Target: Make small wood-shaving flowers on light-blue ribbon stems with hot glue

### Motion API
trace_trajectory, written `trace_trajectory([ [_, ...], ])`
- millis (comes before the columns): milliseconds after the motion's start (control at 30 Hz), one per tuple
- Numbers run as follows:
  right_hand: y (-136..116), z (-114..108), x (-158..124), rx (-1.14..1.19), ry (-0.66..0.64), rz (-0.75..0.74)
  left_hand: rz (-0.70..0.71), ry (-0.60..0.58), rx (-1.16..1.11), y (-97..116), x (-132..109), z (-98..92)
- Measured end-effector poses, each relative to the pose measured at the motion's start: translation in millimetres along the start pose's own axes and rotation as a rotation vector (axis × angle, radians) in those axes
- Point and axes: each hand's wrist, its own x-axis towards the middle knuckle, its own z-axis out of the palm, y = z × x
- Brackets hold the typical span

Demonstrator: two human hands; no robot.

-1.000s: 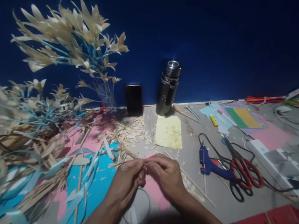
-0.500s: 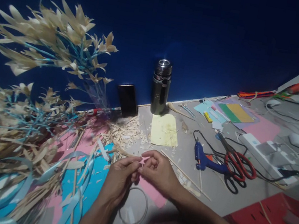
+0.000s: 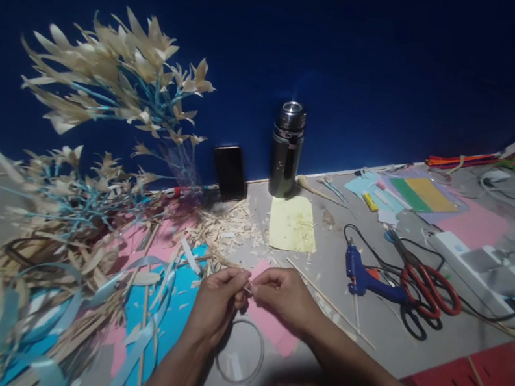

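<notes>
My left hand (image 3: 215,303) and my right hand (image 3: 280,294) meet above the grey table, fingertips pinched together on a small pale strip (image 3: 248,285) between them. Under them lie a pink paper sheet (image 3: 271,324) and a clear tape ring (image 3: 241,352). Blue paper (image 3: 169,310) and pale shavings (image 3: 226,230) lie just to the left of my left hand. A thin wooden stick (image 3: 332,304) runs along the table to the right of my right hand.
Dried pale leaves on blue stems (image 3: 108,82) fill the left. A phone (image 3: 230,172) and a steel flask (image 3: 286,150) stand at the dark blue wall. A yellow sheet (image 3: 292,224), a blue glue gun (image 3: 364,280), red scissors (image 3: 428,294), a power strip (image 3: 481,270) and coloured papers (image 3: 415,194) lie to the right.
The hands stay joined on the small strip, with the fingers shifting slightly. The view swung left and then back to the right.
</notes>
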Motion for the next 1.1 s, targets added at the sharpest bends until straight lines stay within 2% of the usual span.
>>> trace_trajectory([
  [200,4,1,3,0.084,-0.033,0.053,-0.004,0.014,-0.023,0,1,-0.8],
  [433,6,2,1,0.088,-0.135,0.087,-0.008,0.021,-0.014,2,2,-1.8],
  [633,2,2,0,0.079,-0.147,0.127,-0.026,0.0,-0.051,4,0,-1.5],
  [767,-1,1,0,0.08,-0.103,0.123,0.0,0.005,-0.122,10,-2,-1.9],
  [900,-2,0,0,0.16,-0.085,0.119,-0.075,-0.088,-0.248,16,-6,-2.8],
  [1000,-4,1,0,0.17,-0.105,0.102,-0.128,-0.2,-0.163,14,-9,-3.2],
  [1100,-6,2,-1,0.116,-0.076,0.082,-0.112,-0.222,-0.048,10,-10,-2.4],
])
